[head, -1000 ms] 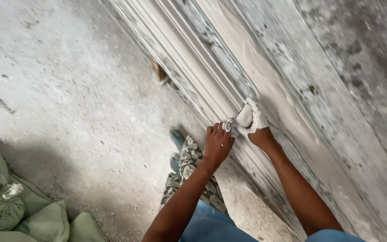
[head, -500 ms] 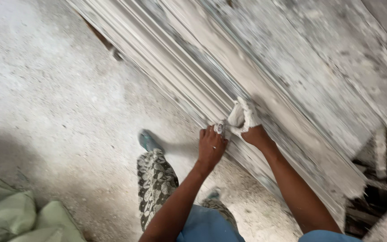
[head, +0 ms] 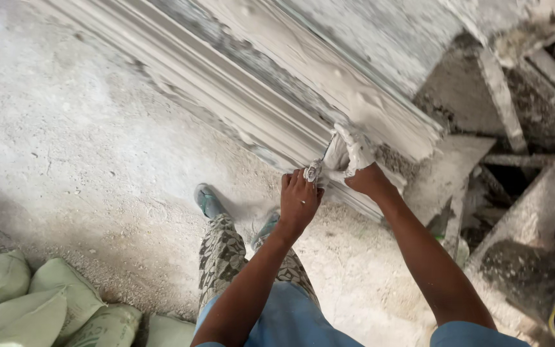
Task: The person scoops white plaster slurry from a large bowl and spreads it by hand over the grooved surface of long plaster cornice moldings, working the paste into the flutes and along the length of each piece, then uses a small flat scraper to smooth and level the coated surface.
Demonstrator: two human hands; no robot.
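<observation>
Long plaster moulding [head: 271,96], ribbed and wet-looking, laid along a raised bench and running diagonally from upper left to its near end at centre; set at that height, probably, so both hands can work the profile standing. Concrete floor [head: 65,154] below and left of the moulding, dusted white. Grey formwork frames [head: 515,186] just right of the moulding's near end, caked with dried mix. Green sacks [head: 40,302] stacked well away from the moulding, lower left. Patterned trousers and teal shoe [head: 208,200] just under the moulding's edge, feet tucked close for reach. Right hand [head: 370,182] at the moulding's near end, fingers closed round a white cloth [head: 348,151] pressed flat onto the wet face. Left hand [head: 299,200] beside it, fingertips pinched on the cloth's lower corner at the ribbed edge, seemingly to steady it.
</observation>
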